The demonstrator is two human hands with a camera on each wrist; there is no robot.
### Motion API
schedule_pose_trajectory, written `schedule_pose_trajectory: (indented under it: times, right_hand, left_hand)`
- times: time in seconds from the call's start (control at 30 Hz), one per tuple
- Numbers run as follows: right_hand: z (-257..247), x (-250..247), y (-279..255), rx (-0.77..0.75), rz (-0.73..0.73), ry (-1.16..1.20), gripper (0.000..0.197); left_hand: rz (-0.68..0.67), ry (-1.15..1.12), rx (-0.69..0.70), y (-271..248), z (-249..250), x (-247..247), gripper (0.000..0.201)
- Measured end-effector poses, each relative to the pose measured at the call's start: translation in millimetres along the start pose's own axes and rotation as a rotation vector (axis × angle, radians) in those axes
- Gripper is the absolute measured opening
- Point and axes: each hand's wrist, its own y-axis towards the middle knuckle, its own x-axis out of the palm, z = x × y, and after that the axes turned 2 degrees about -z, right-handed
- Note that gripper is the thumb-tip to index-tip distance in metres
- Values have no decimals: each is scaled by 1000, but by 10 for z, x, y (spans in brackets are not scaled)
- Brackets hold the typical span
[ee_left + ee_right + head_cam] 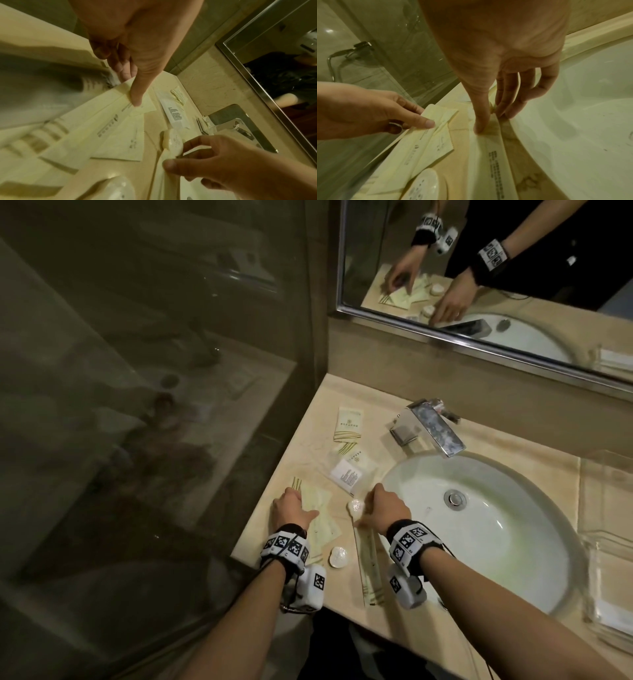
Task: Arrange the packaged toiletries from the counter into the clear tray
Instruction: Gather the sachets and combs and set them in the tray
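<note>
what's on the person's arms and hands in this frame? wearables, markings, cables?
Both forearms are bare, no sleeves. Each wrist carries a black band with white panels printed with black square fiducial tags, plus a white boxy camera module hanging below, tagged too. A thin cable trails from the right module. The left hand wears a dark ring.

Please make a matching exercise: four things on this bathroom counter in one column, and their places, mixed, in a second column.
Things:
1. long narrow packet
2. flat sachets
3. round wrapped soap
4. clear tray

Places:
A. right of the sink
B. under the left hand
C. far end pinched by the right hand
D. untouched, near the counter's front edge

Pairs: 1-C, 2-B, 3-D, 4-A
</note>
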Motion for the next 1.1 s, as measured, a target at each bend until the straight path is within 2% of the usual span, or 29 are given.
schedule_pose_trajectory:
  times: [0.13,0.33,0.5,0.6,0.73,0.87,0.93,1.0,1.1]
  right_hand:
    - [61,6,18,14,6,88,41]
    - [233,-52,66,-65,-71,125,13]
    - [404,-319,-30,-143,-96,174,17]
    - [556,-534,-97,-171,-107,303,10]
    - [756,-873,-257,-202,21,473,8]
    - [1018,-1258,-571,-290,-17,900,4]
    - [1215,-1453,-735,-360,6,1044,9]
    - [1449,-1632,-891,-417,61,1092,16]
    - [1873,-1847,-1116,-434,181,1113,13]
  left_hand:
    - [-27,-51,-10,14,56,-15,32]
    - [-3,-162,-10,-26,141,-61,35]
    - [22,-217,48,-133,347,-82,35]
    - [12,-243,120,-229,562,-50,28]
    - [-74,-266,218,-413,842,61,24]
    - [-190,-331,300,-698,1142,258,27]
    - [-253,-354,358,-903,1328,399,35]
    - [-280,-365,382,-1114,1518,561,46]
    - [-295,-402,404,-1388,1805,839,41]
